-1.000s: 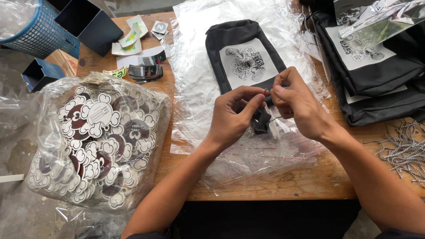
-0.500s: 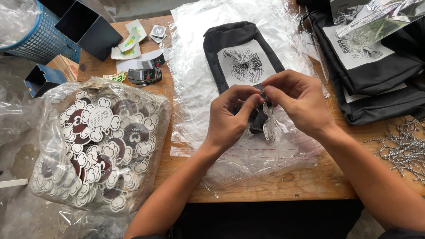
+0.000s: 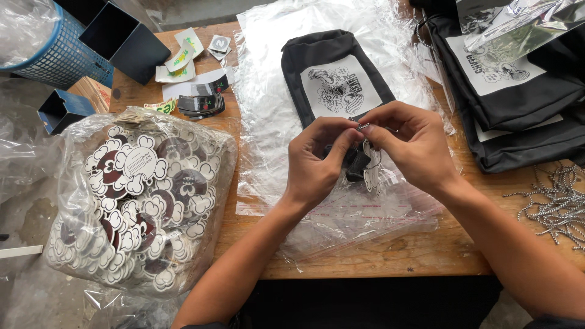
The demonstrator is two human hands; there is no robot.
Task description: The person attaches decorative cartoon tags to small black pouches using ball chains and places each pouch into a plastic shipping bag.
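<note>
Two hands meet right over the middle of the table, fingertips pinched together on a small silver bead chain. The left hand curls in from below with its thumb and index pressed on the chain end, and the right hand comes in from the side, knuckles up, pinching the same spot. A white flower-shaped charm dangles just under the right fingers, half hidden, so can't tell exactly how it hangs on the chain.

Compared to a second ago, the hands have lifted a bit and the charm has swung lower, showing more of its white edge.

Under the hands lies a black drawstring bag with a white printed patch, on top of clear plastic sleeves. Off to the left sits a big clear sack of charms. On the right, a stack of more black bags and a pile of loose chains on the wooden table.
</note>
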